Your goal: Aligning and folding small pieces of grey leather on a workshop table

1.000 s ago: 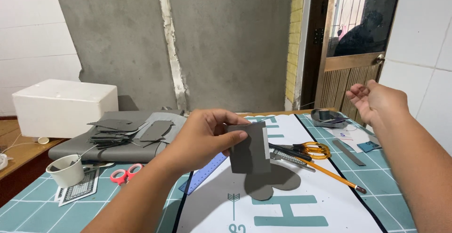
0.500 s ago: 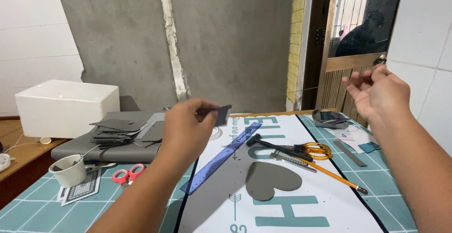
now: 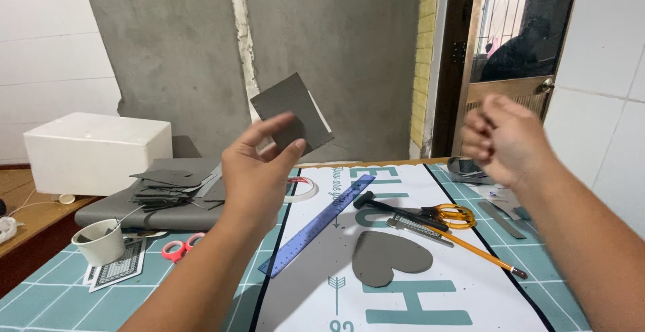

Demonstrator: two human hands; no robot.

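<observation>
My left hand point(image 3: 259, 164) is raised above the table and pinches a grey square sheet point(image 3: 289, 109) between thumb and fingers, tilted up against the concrete wall. My right hand point(image 3: 504, 140) hovers at the same height to the right, fingers curled in loosely, holding nothing I can see. Below them, a grey heart-shaped cutout point(image 3: 386, 259) lies on the white printed sheet point(image 3: 403, 298), with a blue ruler point(image 3: 319, 224) slanting to its left.
Orange-handled scissors point(image 3: 450, 214), a black tool point(image 3: 393, 208) and a pencil point(image 3: 480, 253) lie right of the ruler. A pile of grey pieces point(image 3: 168, 184), a white foam box point(image 3: 94, 151), a paper cup point(image 3: 101, 241), red scissors point(image 3: 180, 248) and a tape roll point(image 3: 302, 187) are at the left.
My left hand has lifted the grey sheet from table height up in front of the wall and turned it. My right hand has drawn in toward the centre and curled its fingers.
</observation>
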